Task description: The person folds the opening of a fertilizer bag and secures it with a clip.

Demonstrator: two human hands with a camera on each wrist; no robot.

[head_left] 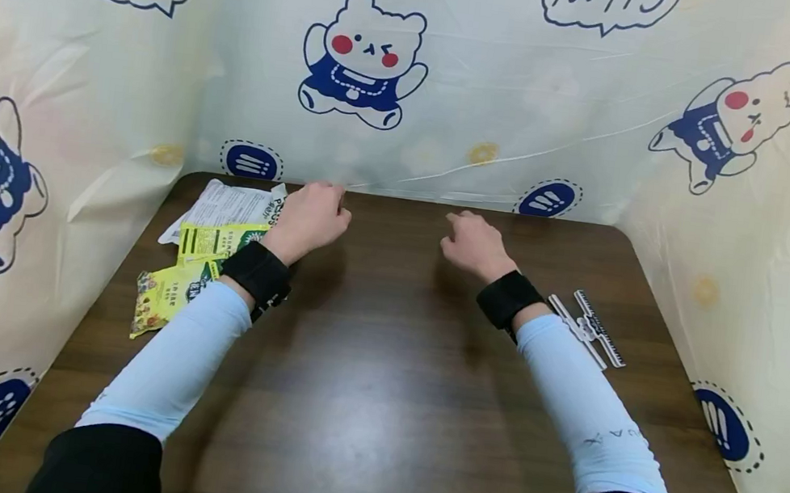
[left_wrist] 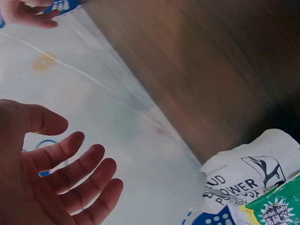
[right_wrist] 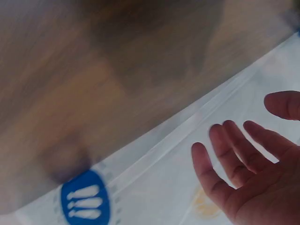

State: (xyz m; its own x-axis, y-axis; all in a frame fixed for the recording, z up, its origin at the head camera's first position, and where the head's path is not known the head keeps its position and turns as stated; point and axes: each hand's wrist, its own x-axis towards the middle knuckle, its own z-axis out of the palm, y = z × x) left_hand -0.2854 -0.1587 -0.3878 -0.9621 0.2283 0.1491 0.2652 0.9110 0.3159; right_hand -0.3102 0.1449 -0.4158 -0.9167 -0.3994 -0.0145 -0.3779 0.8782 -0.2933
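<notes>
My left hand hovers near the table's far edge, its fingers loosely bent and nothing held. Just left of it lies a white printed packet, its torn-looking end and black lettering visible in the left wrist view. Below that packet are two yellow-and-green packets, one flatter and one fuller, with a colourful print. My right hand is also over the far part of the table, fingers relaxed and apart in the right wrist view, holding nothing.
A white-and-black pair of slim strips, joined in the middle, lies beside my right forearm. Printed plastic sheeting surrounds the brown wooden table at the back and sides.
</notes>
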